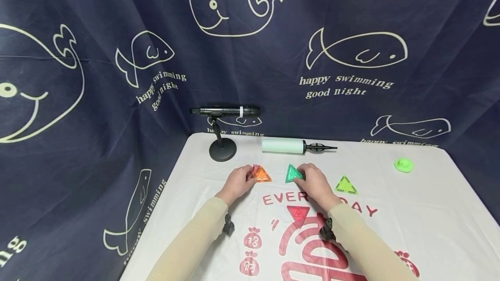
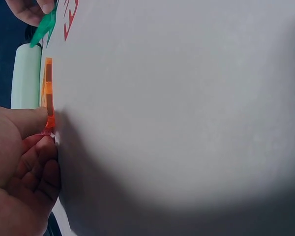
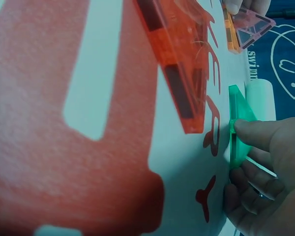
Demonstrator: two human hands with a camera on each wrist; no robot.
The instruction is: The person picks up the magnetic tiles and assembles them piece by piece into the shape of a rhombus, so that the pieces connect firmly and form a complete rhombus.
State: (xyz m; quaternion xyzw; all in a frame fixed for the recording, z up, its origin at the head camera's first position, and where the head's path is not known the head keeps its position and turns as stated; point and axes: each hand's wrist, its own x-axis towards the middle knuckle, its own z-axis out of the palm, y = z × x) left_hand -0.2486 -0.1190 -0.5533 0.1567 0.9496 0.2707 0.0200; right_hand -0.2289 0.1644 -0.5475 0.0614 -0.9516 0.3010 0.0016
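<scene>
In the head view my left hand [image 1: 237, 183] pinches a triangular orange magnetic tile [image 1: 263, 175] together with a pink triangular tile [image 1: 255, 169]. The right wrist view shows that pink tile [image 3: 254, 28] standing up, its edge along the orange tile [image 3: 231, 30]. My right hand [image 1: 315, 183] holds a green triangular tile [image 1: 291, 173] between thumb and fingers. A gap of tablecloth separates the green tile from the orange one. Nearer to me, a red triangular tile [image 1: 298, 215] lies flat between my forearms. A yellow-green tile [image 1: 346, 185] lies right of my right hand.
Behind the hands lies a pale green hand pump [image 1: 283, 145] with a black nozzle. A black microphone [image 1: 230, 111] on a round-based stand [image 1: 223, 149] is at the back left. Far right sits a green rubber duck [image 1: 403, 165]. A dark blue printed curtain [image 1: 273, 64] borders the table.
</scene>
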